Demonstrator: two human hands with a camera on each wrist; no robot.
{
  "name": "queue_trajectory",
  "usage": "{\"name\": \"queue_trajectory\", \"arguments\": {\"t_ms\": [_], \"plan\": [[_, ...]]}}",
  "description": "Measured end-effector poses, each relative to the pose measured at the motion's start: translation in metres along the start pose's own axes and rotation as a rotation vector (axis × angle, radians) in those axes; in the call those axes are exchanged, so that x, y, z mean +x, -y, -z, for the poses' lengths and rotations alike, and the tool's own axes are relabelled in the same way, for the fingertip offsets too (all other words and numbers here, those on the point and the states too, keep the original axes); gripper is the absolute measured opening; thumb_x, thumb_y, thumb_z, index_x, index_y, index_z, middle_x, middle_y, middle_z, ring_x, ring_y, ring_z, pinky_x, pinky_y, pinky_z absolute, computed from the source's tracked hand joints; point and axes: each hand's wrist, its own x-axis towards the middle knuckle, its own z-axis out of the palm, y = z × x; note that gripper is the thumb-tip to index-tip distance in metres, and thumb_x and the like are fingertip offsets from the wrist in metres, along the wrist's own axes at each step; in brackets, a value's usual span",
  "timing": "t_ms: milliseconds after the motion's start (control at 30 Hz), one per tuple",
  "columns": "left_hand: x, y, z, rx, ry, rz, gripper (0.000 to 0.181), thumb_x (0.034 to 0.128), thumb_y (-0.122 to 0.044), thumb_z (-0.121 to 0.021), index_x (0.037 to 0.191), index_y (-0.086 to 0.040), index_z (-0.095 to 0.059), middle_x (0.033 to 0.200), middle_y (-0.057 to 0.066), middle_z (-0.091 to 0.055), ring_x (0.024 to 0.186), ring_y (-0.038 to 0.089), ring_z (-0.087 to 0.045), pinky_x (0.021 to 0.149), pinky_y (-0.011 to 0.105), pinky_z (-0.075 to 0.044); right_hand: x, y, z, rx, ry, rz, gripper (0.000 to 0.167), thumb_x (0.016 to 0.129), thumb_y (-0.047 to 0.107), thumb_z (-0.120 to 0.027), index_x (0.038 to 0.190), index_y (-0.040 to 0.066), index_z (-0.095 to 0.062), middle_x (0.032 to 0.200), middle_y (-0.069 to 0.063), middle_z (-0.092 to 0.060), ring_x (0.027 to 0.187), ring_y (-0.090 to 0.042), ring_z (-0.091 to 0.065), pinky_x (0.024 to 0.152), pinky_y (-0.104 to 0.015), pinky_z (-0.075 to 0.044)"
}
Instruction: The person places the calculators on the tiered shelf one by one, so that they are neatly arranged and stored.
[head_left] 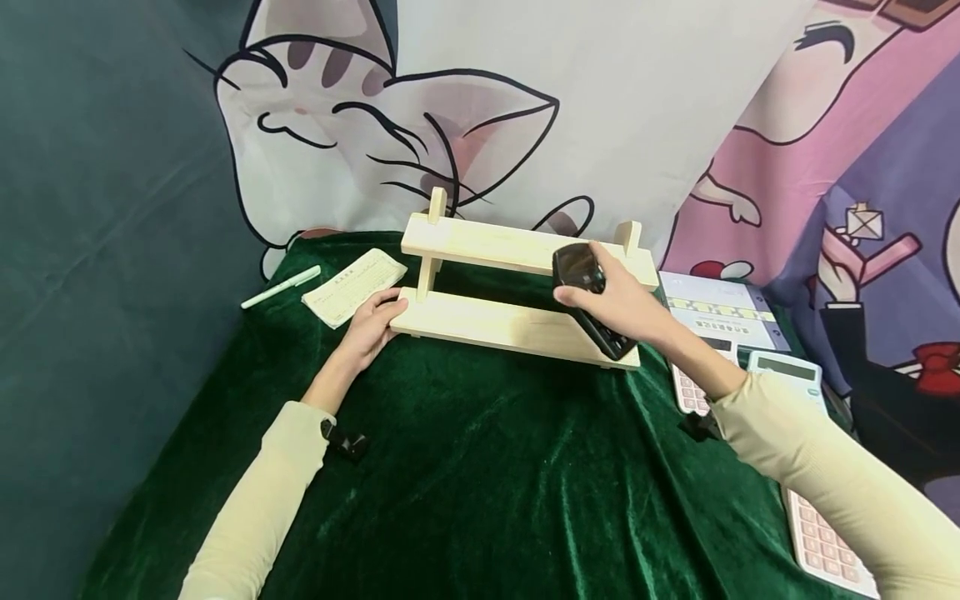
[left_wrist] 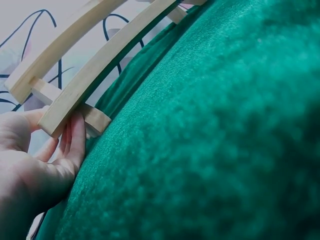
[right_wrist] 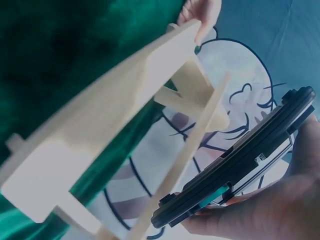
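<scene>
A pale wooden two-tier rack (head_left: 495, 325) stands on the green cloth. The left hand (head_left: 372, 325) grips the left end of its lower board; in the left wrist view that hand (left_wrist: 45, 160) has its thumb and fingers around the board end (left_wrist: 57, 115). The right hand (head_left: 626, 300) holds a black device (head_left: 581, 271) with a dark screen and keys, tilted over the rack's right part. From the right wrist view, the device (right_wrist: 240, 155) appears edge-on in the right hand (right_wrist: 265, 210), beside the rack's boards (right_wrist: 115, 110). Its underside is mostly hidden.
Left of the rack lie a printed paper pad (head_left: 354, 287) and a pale pen (head_left: 281, 287). To the right are a purple-white booklet (head_left: 723, 308), a pale blue calculator (head_left: 787, 367) and pink-keyed calculators (head_left: 828, 542), partly under the right arm. Patterned curtains hang behind.
</scene>
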Motion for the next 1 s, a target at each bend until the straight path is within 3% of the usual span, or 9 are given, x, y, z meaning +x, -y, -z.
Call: {"name": "queue_trajectory", "arguments": {"t_ms": [200, 333, 467, 700, 1000], "plan": [[0.000, -0.003, 0.003, -0.004, -0.010, -0.002, 0.059, 0.1011, -0.021, -0.060, 0.152, -0.010, -0.032, 0.142, 0.013, -0.043, 0.107, 0.010, -0.058, 0.083, 0.018, -0.053, 0.040, 0.025, -0.006, 0.060, -0.022, 0.067, 0.085, 0.089, 0.056, -0.066, 0.154, 0.019, -0.027, 0.129, -0.016, -0.050, 0.108, -0.030, -0.054, 0.088, -0.046, -0.049], [-0.002, -0.005, 0.006, -0.006, -0.009, -0.011, 0.058, 0.1016, -0.020, -0.059, 0.152, -0.010, -0.032, 0.141, 0.012, -0.043, 0.105, 0.009, -0.059, 0.081, 0.018, -0.054, 0.072, 0.046, -0.020, 0.074, -0.020, 0.077, 0.081, 0.087, 0.060, -0.065, 0.147, 0.017, -0.033, 0.127, -0.016, -0.051, 0.103, -0.028, -0.055, 0.083, -0.040, -0.052], [-0.002, -0.006, 0.007, -0.017, -0.001, -0.008, 0.058, 0.1018, -0.020, -0.059, 0.152, -0.010, -0.031, 0.145, 0.013, -0.041, 0.109, 0.011, -0.058, 0.082, 0.019, -0.054, 0.103, 0.065, -0.033, 0.033, -0.023, 0.048, 0.083, 0.083, 0.067, -0.063, 0.143, 0.017, -0.035, 0.125, -0.014, -0.050, 0.105, -0.027, -0.055, 0.086, -0.039, -0.052], [0.001, -0.004, 0.006, -0.008, 0.000, -0.006, 0.058, 0.1022, -0.020, -0.058, 0.152, -0.010, -0.031, 0.149, 0.015, -0.038, 0.115, 0.014, -0.055, 0.083, 0.018, -0.054, 0.145, 0.089, -0.046, -0.028, -0.054, -0.139, 0.114, 0.077, 0.078, -0.057, 0.161, 0.019, -0.007, 0.163, -0.011, -0.022, 0.147, -0.023, -0.030, 0.117, -0.042, -0.032], [-0.001, 0.000, 0.002, 0.005, 0.010, -0.007, 0.057, 0.1022, -0.021, -0.058, 0.152, -0.010, -0.032, 0.147, 0.015, -0.041, 0.111, 0.012, -0.056, 0.083, 0.018, -0.054, 0.173, 0.098, -0.066, -0.131, -0.168, -0.382, 0.109, 0.076, 0.081, -0.053, 0.157, 0.021, -0.011, 0.154, -0.015, -0.032, 0.139, -0.031, -0.036, 0.113, -0.049, -0.031]]}}
